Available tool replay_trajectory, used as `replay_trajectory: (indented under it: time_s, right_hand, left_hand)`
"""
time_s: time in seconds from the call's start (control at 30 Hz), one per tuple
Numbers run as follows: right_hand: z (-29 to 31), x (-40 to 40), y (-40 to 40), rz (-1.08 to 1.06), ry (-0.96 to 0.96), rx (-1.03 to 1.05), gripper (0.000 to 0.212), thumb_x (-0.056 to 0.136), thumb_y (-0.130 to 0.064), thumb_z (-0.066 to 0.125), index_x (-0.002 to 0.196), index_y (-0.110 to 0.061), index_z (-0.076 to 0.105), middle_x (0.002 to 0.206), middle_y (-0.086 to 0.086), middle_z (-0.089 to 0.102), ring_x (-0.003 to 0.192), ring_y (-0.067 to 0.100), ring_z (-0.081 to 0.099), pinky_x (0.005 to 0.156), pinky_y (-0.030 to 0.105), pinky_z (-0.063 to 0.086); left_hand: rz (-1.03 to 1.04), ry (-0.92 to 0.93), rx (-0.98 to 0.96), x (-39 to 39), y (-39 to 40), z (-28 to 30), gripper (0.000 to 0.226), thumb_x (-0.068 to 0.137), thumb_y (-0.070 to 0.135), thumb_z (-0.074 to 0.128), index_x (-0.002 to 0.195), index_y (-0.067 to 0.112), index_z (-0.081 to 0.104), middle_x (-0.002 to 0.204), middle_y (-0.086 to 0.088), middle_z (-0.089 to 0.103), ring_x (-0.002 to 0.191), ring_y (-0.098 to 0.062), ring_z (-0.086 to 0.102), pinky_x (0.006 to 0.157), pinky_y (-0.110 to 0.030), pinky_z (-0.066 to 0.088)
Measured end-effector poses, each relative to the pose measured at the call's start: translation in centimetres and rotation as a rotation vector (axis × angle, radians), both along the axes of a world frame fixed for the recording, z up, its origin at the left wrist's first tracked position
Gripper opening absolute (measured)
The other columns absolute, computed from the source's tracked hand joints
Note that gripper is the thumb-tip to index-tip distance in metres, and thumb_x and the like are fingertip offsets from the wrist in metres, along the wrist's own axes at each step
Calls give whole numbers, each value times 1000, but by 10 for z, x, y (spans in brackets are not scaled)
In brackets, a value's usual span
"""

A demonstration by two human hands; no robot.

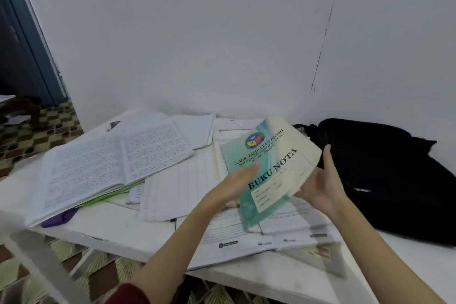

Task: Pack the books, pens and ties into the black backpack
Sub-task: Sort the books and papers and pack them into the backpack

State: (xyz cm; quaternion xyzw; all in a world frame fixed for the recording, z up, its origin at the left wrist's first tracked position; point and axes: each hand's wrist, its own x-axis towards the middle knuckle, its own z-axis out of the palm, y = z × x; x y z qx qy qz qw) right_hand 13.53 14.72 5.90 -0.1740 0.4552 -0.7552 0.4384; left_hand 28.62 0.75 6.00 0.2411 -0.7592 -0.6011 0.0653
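Notebook [269, 168] between 2 hands, mid-air

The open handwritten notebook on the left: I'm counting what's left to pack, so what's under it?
Under the open notebook a purple object and a green edge stick out, with loose white sheets beside them. What else lies beneath is covered.

"BUKU NOTA" is printed in large dark letters across the cover of the green and cream notebook [269, 168], with "S.M.K. JAMBATAN PUTIH" above it beside a crest. Finer print below that line and on its white label is too blurred to be read.
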Motion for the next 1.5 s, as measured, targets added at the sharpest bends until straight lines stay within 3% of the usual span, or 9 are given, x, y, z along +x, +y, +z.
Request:
replay_trajectory:
  time_s: [0.1, 0.3, 0.47, 0.57, 0.63, 0.73, 1.1, 1.37, 1.5]
  right_hand:
    - [6, -16, 17, -53, -55, 88, 58, 78, -66, 55, 106, -15, 62, 110, 11, 65, 94, 26, 63, 77, 37, 47]
    - [-4, -42, 26, -173, 541, 666, 23, 88, -3, 59, 109, 6, 64, 87, 12, 69, 80, 25, 64, 73, 39, 53]
    - [-33, -52, 22, -135, 876, 990, 45, 85, -18, 68, 123, 1, 56, 119, 17, 58, 107, 27, 55, 85, 34, 43]
    - [-42, -51, 14, -210, 910, 1005, 28, 84, -22, 67, 84, 5, 61, 82, 24, 57, 79, 32, 59, 71, 41, 43]
    - [-48, -53, 10, -236, 920, 1024, 42, 84, -23, 66, 56, -12, 36, 58, 7, 34, 56, 20, 38, 55, 32, 30]
    - [-54, -57, 7, -188, 983, 1055, 47, 83, -30, 64, 58, -20, 25, 65, -2, 26, 74, 19, 35, 58, 27, 31]
    - [33, -69, -13, -499, 497, 260, 37, 83, -22, 72, 112, -13, 51, 105, 0, 63, 95, 16, 63, 78, 31, 53]
    - [59, -87, -38, -555, 600, 39, 16, 89, -14, 64, 103, -10, 57, 100, 4, 70, 88, 15, 69, 65, 19, 55]
    - [55, -91, -52, -515, 626, 13, 10, 89, -21, 64, 98, -18, 62, 105, 7, 70, 94, 20, 68, 79, 35, 57]
  left_hand:
    - [159, -167, -327, -9, -10, -39, 50, 83, 41, 67, 125, 19, 52, 137, -6, 40, 123, -23, 43, 106, -36, 39]
    - [414, -12, -84, -24, -15, -47, 71, 79, 15, 72, 135, 11, 28, 122, -11, 54, 99, -22, 58, 72, -28, 50]
    - [388, -64, -43, -33, -17, -42, 22, 80, 13, 72, 93, 18, 56, 102, -3, 66, 89, -20, 64, 82, -34, 54]
    - [336, 27, 66, -44, -11, -38, 25, 79, 5, 71, 96, 17, 57, 110, -6, 67, 96, -23, 65, 87, -41, 54]
    - [352, 66, 133, -53, -1, -32, 40, 80, -3, 67, 106, 13, 41, 108, -4, 60, 101, -24, 61, 87, -41, 54]
    - [440, 97, 290, -64, 4, -28, 47, 82, -15, 55, 110, 15, 32, 109, -9, 54, 99, -31, 59, 79, -46, 55]
    - [233, 390, 117, -60, -41, 54, 46, 85, -3, 60, 119, 25, 45, 107, -5, 65, 80, -23, 70, 53, -33, 57]
    - [248, 486, 36, -81, -79, 66, 47, 83, -1, 65, 121, 21, 49, 106, 0, 67, 88, -18, 68, 61, -28, 57]
    - [271, 442, 41, -93, -89, 51, 47, 79, 0, 69, 120, 15, 52, 108, -3, 68, 91, -20, 67, 69, -31, 55]
